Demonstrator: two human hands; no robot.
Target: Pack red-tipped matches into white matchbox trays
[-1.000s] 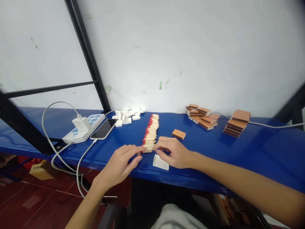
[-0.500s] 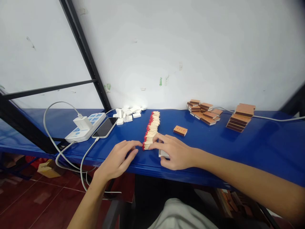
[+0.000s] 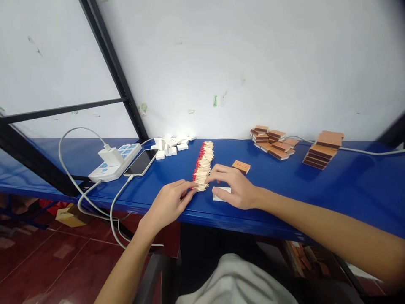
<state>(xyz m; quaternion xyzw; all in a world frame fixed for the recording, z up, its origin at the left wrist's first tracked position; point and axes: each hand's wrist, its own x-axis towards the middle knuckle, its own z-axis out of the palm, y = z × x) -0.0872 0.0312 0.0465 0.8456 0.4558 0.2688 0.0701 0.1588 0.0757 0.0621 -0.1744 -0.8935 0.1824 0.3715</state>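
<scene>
While power strip (image 3: 103,171) with white charger (image 3: 111,156) sits at far left, phone (image 3: 141,162) lies just beside it. White trays (image 3: 172,147) heaped near wall. Left hand (image 3: 171,200): thumb and index narrow, near red heads at close end of matchstick row (image 3: 204,162); cannot tell if pinching any. Row runs away from person across blue bench (image 3: 177,169). Right hand (image 3: 238,188): thumb and fingers apart, fingertips by plain stick ends, thumb over single tray (image 3: 217,198). Matchbox (image 3: 241,166) just behind. Loose matchbox heap (image 3: 274,144), then taller stack (image 3: 324,150), farther right.
</scene>
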